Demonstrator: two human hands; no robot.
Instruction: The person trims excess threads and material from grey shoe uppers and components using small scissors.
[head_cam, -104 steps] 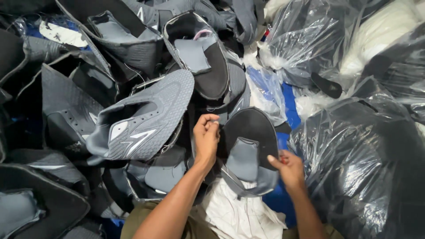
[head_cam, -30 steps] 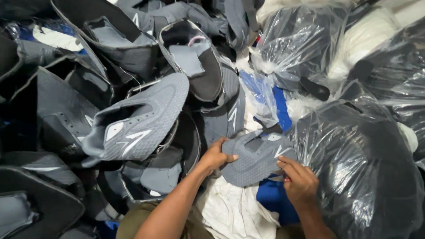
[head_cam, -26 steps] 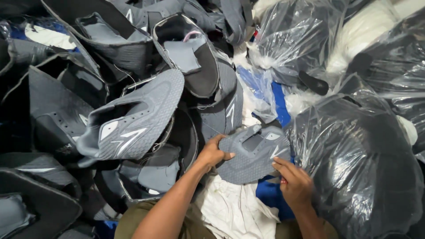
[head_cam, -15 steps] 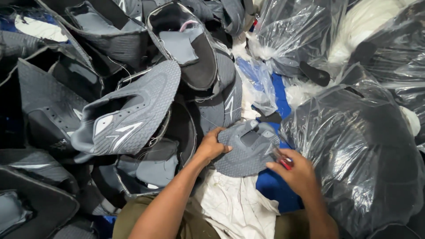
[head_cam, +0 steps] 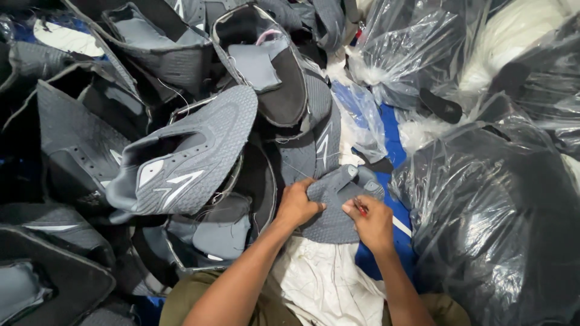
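Piled grey shoe uppers [head_cam: 181, 163] surrounded both hands: left hand [head_cam: 297, 205] and right hand [head_cam: 370, 222] clenched one grey upper piece [head_cam: 338, 199].

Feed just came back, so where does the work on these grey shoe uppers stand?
Looks done: cannot tell; nothing marks any upper in the heap of grey uppers at left as finished. In hand: the left hand pinches one folded grey upper over the white cloth, while the right hand brings a small red tool to it. Left: possibly the heap and the clear bags.
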